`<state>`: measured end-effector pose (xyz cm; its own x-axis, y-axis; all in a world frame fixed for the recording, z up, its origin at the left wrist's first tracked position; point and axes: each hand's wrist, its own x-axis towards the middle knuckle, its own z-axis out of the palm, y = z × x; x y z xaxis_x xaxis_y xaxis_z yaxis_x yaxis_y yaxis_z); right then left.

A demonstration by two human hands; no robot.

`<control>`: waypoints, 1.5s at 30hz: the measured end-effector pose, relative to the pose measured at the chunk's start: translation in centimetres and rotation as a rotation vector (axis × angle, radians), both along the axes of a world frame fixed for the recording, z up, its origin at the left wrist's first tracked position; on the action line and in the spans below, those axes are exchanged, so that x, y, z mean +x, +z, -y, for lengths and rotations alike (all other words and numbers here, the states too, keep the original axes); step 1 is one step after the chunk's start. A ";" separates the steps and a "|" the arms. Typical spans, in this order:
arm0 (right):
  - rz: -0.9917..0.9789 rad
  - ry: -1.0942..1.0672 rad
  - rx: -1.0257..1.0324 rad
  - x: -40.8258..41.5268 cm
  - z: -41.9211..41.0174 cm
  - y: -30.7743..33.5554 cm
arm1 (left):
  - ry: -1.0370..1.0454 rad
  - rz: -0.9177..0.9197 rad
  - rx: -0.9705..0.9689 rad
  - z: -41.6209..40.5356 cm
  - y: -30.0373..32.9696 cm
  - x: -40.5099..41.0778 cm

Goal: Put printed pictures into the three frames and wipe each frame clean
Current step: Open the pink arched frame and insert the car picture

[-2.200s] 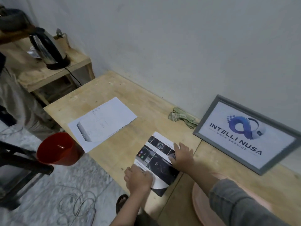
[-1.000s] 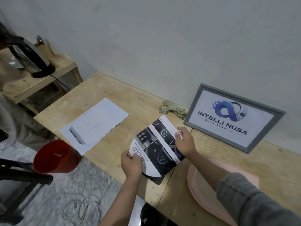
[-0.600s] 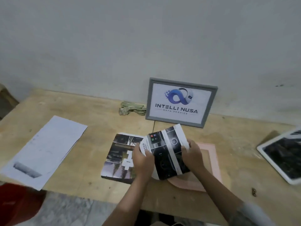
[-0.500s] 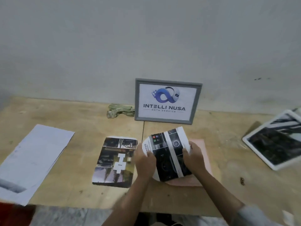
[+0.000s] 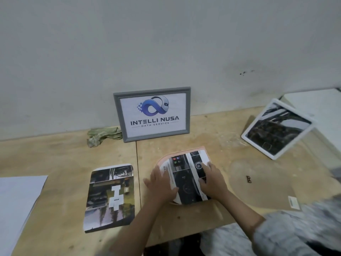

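two flat hands, left hand (image 5: 162,185) and right hand (image 5: 212,180), press a printed picture (image 5: 186,179) onto the pink frame (image 5: 184,150); grey frame (image 5: 152,114) reads "intelli nusa data service".

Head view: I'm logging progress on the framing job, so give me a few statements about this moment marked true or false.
1. Both hands, left and right, press the car-interior print onto the pink frame. True.
2. The grey frame lies flat on the table. False: it stands against the wall.
3. The cloth lies left of the grey frame. True.
4. The white frame is empty. False: it holds a dark picture.
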<state>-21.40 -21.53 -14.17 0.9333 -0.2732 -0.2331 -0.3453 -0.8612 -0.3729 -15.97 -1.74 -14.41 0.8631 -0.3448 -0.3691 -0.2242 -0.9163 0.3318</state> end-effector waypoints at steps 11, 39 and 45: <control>-0.180 0.124 -0.148 -0.3 0.4 -0.5 | -0.092 -0.040 0.126 -0.8 -0.7 -0.2; -0.003 -0.381 -0.011 -11.3 20.5 -1.0 | 0.172 -0.132 -0.280 22.6 1.4 -9.5; -0.115 -0.540 -0.068 -12.3 23.9 -1.2 | 0.224 -0.121 -0.153 26.6 1.8 -10.0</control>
